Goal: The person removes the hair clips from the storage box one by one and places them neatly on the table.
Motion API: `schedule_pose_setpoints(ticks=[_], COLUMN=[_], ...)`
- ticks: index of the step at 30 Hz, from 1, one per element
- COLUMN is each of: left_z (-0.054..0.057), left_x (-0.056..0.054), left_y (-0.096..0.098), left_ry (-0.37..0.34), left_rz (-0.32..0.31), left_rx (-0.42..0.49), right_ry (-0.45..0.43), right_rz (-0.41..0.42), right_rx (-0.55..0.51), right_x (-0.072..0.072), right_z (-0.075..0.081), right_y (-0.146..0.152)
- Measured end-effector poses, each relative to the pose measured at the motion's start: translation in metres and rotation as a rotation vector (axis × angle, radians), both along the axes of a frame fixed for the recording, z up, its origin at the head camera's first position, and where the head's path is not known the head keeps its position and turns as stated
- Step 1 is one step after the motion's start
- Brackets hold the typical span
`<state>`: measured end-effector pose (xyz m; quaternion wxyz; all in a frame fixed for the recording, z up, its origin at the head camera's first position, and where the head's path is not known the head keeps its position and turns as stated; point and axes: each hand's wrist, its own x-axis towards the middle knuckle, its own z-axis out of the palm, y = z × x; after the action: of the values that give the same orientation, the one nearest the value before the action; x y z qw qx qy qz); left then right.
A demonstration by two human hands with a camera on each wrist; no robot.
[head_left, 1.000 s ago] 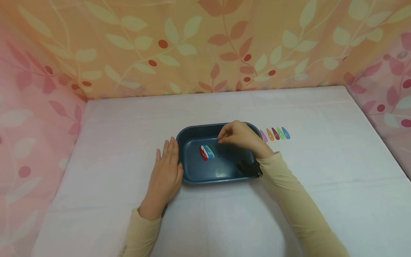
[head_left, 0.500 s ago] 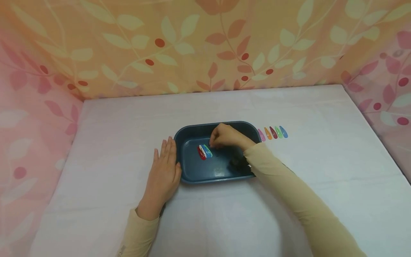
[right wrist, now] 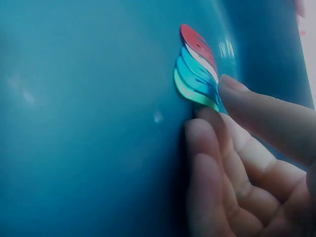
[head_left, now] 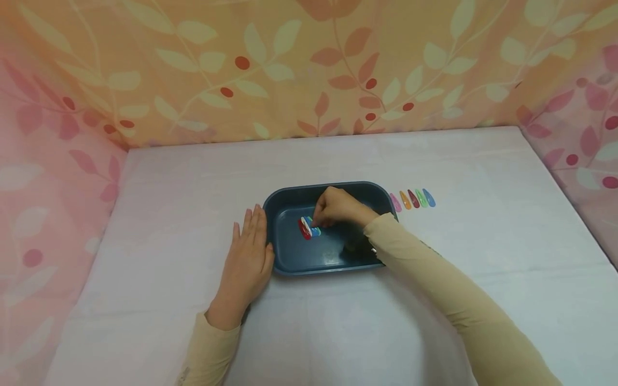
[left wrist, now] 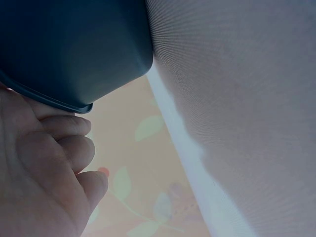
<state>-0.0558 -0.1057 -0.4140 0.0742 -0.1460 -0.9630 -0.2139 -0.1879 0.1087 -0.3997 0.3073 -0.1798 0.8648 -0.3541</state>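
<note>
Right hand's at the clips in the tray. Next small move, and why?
I'd probably have the right hand pinch the green clip: it's the outermost of the overlapping clips, on that hand's side, with thumb and fingers right at the clips' ends. Whether they're pinching yet is unclear. The left hand lies against the tray, likely bracing it.

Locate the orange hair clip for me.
In the head view, the orange hair clip lies on the white cloth, to the right of the tray, between the pink clip and the dark red clip.
</note>
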Motion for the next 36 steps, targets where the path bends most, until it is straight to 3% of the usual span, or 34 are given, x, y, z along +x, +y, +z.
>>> schedule_pose_setpoints(ticks=[7, 20, 36], left_z=[0.0, 0.0, 0.001], left_x=[0.0, 0.0, 0.0], left_y=[0.001, 0.001, 0.001], left_ry=[-0.011, -0.019, -0.026], left_rz=[0.001, 0.009, 0.008], left_rx=[-0.011, -0.009, -0.014], right_ry=[-0.013, -0.114, -0.108], right_rz=[-0.027, -0.081, -0.085], right_rx=[-0.002, -0.053, -0.016], right_x=[0.001, 0.0, 0.002], right_z=[0.001, -0.001, 0.008], right_y=[-0.001, 0.003, 0.002])
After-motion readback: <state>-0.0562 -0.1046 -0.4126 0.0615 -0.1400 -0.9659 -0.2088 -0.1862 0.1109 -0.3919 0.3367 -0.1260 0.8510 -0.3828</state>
